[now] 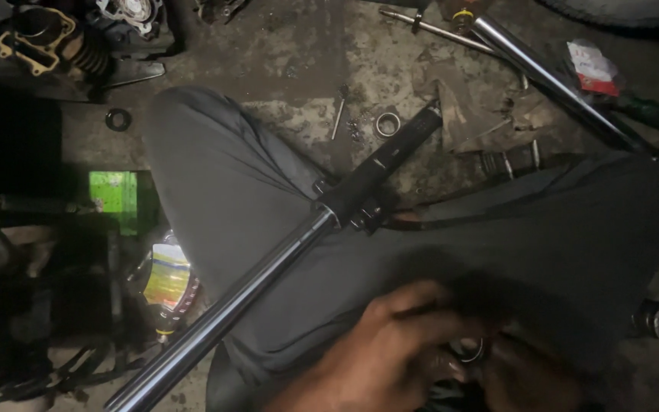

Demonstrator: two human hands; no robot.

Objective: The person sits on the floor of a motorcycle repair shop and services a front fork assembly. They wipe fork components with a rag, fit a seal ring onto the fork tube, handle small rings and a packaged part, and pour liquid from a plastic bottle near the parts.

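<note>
- Head view: our left hand (390, 343) sits near the bottom of the frame, over our lap, fingers curled loosely around a small round metal ring part (473, 351); the grip looks closed on it, though blur hides how firmly.
- Our right hand (528, 374) is just beside it, dark and smeared; we cannot tell how far it is open or whether it has hold of the ring part too.
- A long shiny chrome fork tube with a black lower sleeve (299, 252) lies across our grey-trousered legs (253, 198), running from the near left up toward the far right.
- On the stained concrete floor (299, 69), just beyond the sleeve's far end, lies a loose silver metal ring (387, 123), with a thin bolt (339, 113) near it to the left.
- A second chrome tube (551, 84) lies at the far right, well apart from our hands; a black rubber ring (118, 119) sits at the far left.
- To handle the small part well, we judge it best to keep it low over the lap, hold it by the edges, and turn toward more light, since it is easy to drop among the loose pieces.
</note>
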